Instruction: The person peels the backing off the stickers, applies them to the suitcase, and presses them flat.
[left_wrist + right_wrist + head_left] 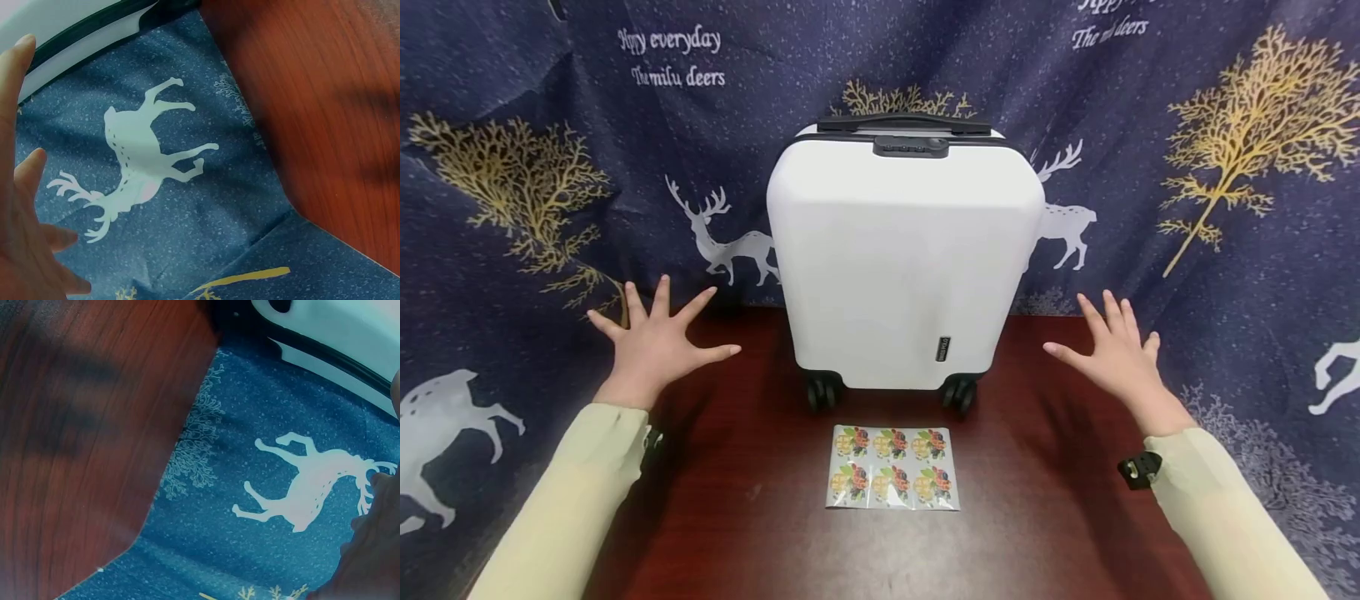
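Note:
A white suitcase (898, 267) stands upright at the back of the table in the head view, with a black top handle (904, 124), a combination lock (911, 147) and black wheels. In front of it lies a flat sheet of fruit-patterned round stickers (892, 468). My left hand (658, 342) is held to the left of the suitcase, fingers spread, touching nothing. On the other side my right hand (1116, 346) hovers, its fingers also spread and holding nothing. Both wrist views show part of the suitcase's edge beyond the fingers.
The dark red wooden table (737, 533) has angled corners. Behind and beside it hangs a navy cloth (865, 42) printed with white deer and golden trees. A black wrist device (1139, 470) sits at the right cuff.

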